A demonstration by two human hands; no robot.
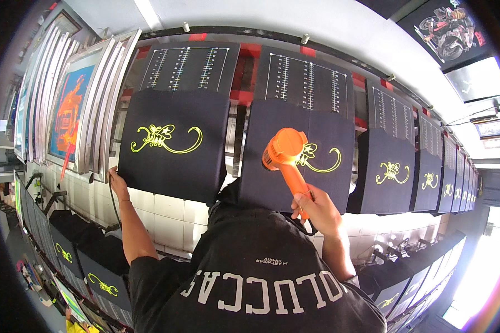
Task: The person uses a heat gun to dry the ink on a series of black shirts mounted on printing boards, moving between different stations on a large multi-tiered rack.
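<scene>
My right hand [318, 211] grips the handle of an orange heat gun [286, 152]. Its nozzle points at a yellow swirl print [323, 161] on a black shirt [328, 188] stretched over a board in front of me. My left hand [116, 178] is closed on the lower left edge of the neighbouring board, which carries another black shirt [172, 172] with the same yellow print [164, 139]. A thin black cord [114, 208] runs down from that hand. My own dark shirt with pale lettering [250, 266] fills the lower middle.
More boards with printed black shirts [391, 172] run off to the right. Metal-framed printing screens [72, 105] lean in a stack at the left. A white tiled wall [166, 213] lies below the boards. Another row of shirt boards [103, 266] sits lower left and lower right.
</scene>
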